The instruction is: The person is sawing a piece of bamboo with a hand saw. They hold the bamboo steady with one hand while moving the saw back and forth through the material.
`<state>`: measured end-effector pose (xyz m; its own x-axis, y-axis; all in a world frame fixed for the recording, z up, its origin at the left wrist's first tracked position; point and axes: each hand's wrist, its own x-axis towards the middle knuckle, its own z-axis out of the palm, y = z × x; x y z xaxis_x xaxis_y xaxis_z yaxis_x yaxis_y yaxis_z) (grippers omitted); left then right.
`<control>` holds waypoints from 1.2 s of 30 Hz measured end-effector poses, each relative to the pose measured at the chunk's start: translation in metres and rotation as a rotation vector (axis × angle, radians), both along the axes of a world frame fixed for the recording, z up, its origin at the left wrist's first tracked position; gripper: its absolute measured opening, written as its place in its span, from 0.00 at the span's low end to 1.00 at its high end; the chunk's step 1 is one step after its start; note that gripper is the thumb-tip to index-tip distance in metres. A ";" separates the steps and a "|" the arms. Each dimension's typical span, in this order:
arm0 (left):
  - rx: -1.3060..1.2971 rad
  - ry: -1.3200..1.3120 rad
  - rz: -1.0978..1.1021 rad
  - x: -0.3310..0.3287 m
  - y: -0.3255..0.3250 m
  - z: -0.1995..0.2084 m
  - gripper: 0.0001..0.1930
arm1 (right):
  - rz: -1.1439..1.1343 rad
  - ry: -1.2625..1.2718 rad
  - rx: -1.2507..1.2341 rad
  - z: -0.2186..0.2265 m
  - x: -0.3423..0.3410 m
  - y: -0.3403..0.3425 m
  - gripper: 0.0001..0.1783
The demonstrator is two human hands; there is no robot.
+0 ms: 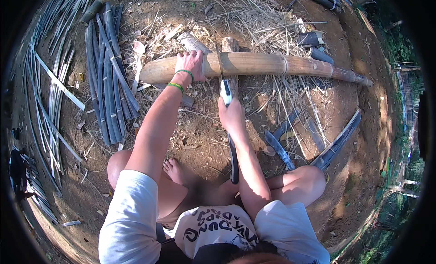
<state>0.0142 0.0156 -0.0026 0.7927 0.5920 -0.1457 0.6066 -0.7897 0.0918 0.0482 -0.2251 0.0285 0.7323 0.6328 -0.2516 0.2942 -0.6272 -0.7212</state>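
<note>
A thick tan bamboo pole [259, 64] lies crosswise in front of me, propped on a short log [230, 44]. My left hand [190, 64] presses down on the pole left of the log, fingers wrapped over its top. In my right hand [232, 114] is a handsaw [225, 92], gripped by its handle. The saw's thin blade crosses the pole just right of my left hand. Its long dark curved grip runs back under my right forearm. Whether the teeth have cut into the bamboo is too small to tell.
Dark split bamboo lengths [109, 82] and long thin strips [56, 114] lie at the left. Shavings [159, 44] cover the ground around the pole. Short dark bamboo pieces [313, 39] sit at the far right. A blade-like tool [279, 148] and split pieces [338, 141] lie by my right knee.
</note>
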 end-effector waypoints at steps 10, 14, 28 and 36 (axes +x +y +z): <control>-0.093 0.023 -0.006 0.031 0.003 0.013 0.56 | -0.023 -0.182 0.022 -0.007 0.034 0.031 0.24; -0.091 0.049 0.025 0.006 0.010 0.006 0.56 | -0.018 0.072 -0.020 0.021 -0.003 0.003 0.22; -0.032 0.007 0.058 0.005 0.008 0.003 0.54 | 0.003 0.001 0.023 0.013 -0.018 -0.024 0.20; -0.043 -0.032 0.019 0.029 -0.012 0.009 0.54 | -0.057 -0.098 -0.030 0.001 0.033 0.030 0.20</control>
<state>0.0432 0.0038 0.0062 0.7858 0.6009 -0.1465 0.6179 -0.7727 0.1453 0.0813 -0.1954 0.0299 0.7891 0.5824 -0.1952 0.3255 -0.6661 -0.6711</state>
